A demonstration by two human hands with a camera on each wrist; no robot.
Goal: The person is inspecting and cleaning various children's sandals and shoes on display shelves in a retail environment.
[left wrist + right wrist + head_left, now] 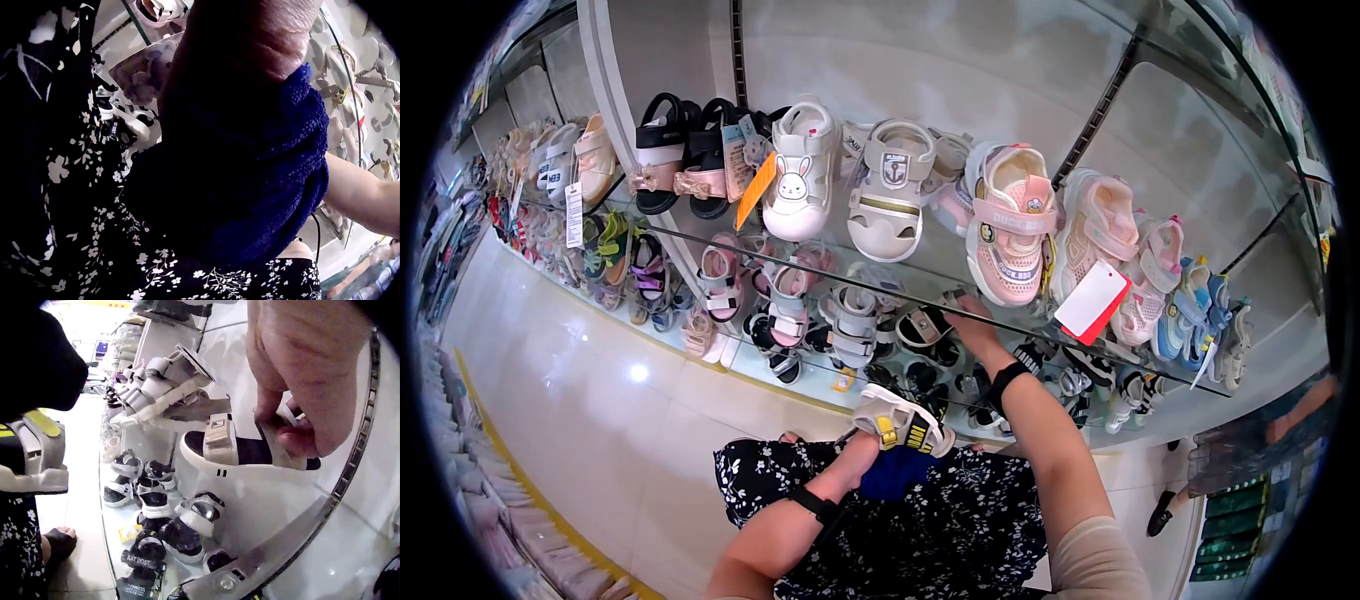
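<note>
In the head view my left hand [858, 460] holds a beige sandal [890, 418] with yellow and black straps, above my lap. A dark blue cloth [897, 474] hangs from the same hand; it fills much of the left wrist view, where the fingers are hidden. My right hand [972, 320] reaches under the upper glass shelf. Seen from the right wrist, its thumb and fingers [297, 441] pinch the rear strap of a white-soled sandal [219, 440] with a black insole and beige front strap. That sandal lies level, toe pointing away from the hand.
The upper glass shelf's edge [820, 278] passes just above my right forearm. On it stand a rabbit sandal [798, 190], an anchor sandal [887, 215] and a pink shoe [1012, 240]. More sandals crowd the lower shelf. Another person's arm [1300, 410] shows at the right.
</note>
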